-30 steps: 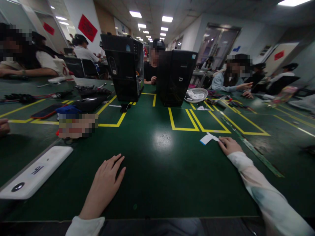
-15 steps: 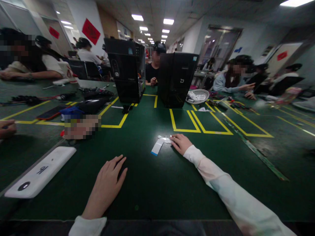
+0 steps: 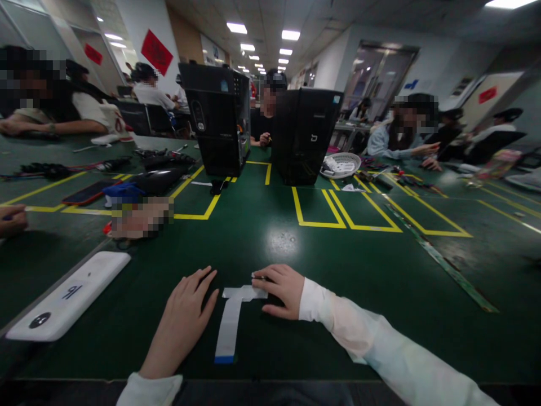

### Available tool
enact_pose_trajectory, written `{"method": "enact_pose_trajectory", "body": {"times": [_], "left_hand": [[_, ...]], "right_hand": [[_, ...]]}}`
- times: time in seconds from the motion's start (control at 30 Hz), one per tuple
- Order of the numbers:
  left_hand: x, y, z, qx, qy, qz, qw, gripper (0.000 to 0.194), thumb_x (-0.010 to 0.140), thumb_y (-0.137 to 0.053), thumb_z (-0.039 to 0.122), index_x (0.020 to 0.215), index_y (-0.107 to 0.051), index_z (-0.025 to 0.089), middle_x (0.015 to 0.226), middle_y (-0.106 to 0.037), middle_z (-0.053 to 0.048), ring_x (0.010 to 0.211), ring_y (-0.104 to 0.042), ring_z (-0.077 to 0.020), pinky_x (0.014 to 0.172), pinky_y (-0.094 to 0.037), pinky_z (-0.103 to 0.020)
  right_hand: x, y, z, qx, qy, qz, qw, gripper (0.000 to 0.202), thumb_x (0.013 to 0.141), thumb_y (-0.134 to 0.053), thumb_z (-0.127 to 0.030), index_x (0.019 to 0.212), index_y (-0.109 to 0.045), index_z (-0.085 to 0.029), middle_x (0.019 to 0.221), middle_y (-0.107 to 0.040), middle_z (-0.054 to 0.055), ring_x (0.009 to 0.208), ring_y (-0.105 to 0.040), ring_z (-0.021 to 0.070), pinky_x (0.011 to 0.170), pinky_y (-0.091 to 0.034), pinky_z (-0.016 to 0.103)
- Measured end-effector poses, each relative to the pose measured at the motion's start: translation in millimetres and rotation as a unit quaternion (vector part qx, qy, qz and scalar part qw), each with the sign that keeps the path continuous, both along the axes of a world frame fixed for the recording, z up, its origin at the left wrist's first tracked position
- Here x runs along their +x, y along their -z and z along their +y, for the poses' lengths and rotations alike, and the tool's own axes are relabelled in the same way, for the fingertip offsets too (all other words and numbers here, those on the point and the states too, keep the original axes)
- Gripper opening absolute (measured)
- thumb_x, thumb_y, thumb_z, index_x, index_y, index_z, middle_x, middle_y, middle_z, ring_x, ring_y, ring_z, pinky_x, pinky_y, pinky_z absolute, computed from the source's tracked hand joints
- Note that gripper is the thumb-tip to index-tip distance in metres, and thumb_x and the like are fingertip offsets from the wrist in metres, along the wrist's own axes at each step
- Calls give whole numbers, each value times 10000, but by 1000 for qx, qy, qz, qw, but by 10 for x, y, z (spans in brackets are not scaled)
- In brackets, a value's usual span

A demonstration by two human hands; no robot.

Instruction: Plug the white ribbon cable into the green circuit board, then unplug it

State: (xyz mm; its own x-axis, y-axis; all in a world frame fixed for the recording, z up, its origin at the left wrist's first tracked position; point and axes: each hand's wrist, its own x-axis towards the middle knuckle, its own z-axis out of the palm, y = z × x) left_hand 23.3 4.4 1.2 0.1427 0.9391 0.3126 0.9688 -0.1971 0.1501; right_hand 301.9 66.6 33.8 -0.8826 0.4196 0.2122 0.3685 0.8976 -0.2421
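A white flat ribbon cable with a blue end lies on the green table in a T shape, between my two hands. My right hand rests its fingertips on the right end of the cable's crosspiece, and the thumb stands apart from the fingers. Part of that end is hidden under the fingers. To the left of the cable, my left hand lies flat on the table with its fingers stretched, holding nothing. Its thumb tip is close to the crosspiece's left end.
A white device lies at the left. Two black computer towers stand at the back, with a white basket right of them. Cables and a blurred item lie at the left behind yellow tape outlines. Other people sit around the table.
My right hand has come left and toward me, and the ribbon cable has moved with it, near my left hand. The left hand has stayed in place.
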Motion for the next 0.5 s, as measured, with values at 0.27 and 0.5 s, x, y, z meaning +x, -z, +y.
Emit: {"method": "enact_pose_trajectory", "body": {"times": [0.27, 0.5], "left_hand": [[-9, 2, -8, -7, -4, 1, 1000, 540, 940, -365, 476, 1340, -549, 162, 1402, -547, -126, 1281, -513, -303, 1094, -385, -525], [13, -28, -17, -16, -5, -6, 1000, 549, 944, -347, 474, 1346, -543, 156, 1408, -541, -125, 1283, -511, -296, 1105, -373, -525]], "right_hand": [[-18, 25, -84, -7, -4, -2, 1000, 642, 923, -475, -540, 1429, -415, -150, 1413, -471, 147, 1258, -438, 245, 1020, -389, 417], [593, 307, 432, 83, 264, -2, 961, 623, 946, -412, -509, 1443, -421, -132, 1427, -436, 194, 1290, -421, 310, 1053, -377, 484]]}}
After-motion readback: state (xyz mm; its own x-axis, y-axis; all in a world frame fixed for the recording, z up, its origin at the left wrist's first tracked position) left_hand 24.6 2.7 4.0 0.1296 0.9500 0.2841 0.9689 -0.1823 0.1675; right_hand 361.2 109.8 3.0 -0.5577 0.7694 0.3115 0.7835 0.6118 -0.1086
